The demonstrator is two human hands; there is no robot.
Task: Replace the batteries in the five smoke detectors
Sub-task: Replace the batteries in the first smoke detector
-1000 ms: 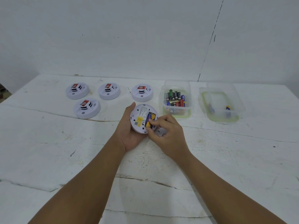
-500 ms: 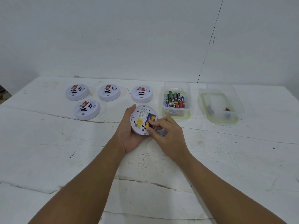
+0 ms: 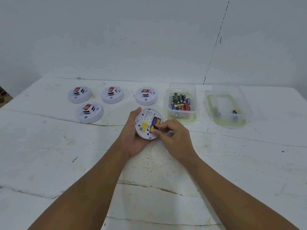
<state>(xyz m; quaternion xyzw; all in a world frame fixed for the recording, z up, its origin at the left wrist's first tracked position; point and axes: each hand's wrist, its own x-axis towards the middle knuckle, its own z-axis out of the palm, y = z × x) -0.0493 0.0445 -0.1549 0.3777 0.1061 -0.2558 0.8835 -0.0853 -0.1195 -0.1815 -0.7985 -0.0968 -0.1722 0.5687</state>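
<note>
Head view, smoke detector (image 3: 146, 124): back side up, cradled in my left hand (image 3: 132, 140), above the table (image 3: 49, 155).
Batteries (image 3: 155, 122): seated in the open bay, long axis running away from me, tilted right.
Right hand (image 3: 172, 138): nearer the bay; grip narrow, fingertips (image 3: 155, 132) pinching the near battery end.
Next move, my judgement: lift out along that axis.
Battery box (image 3: 181, 113): just right of the detector.
</note>
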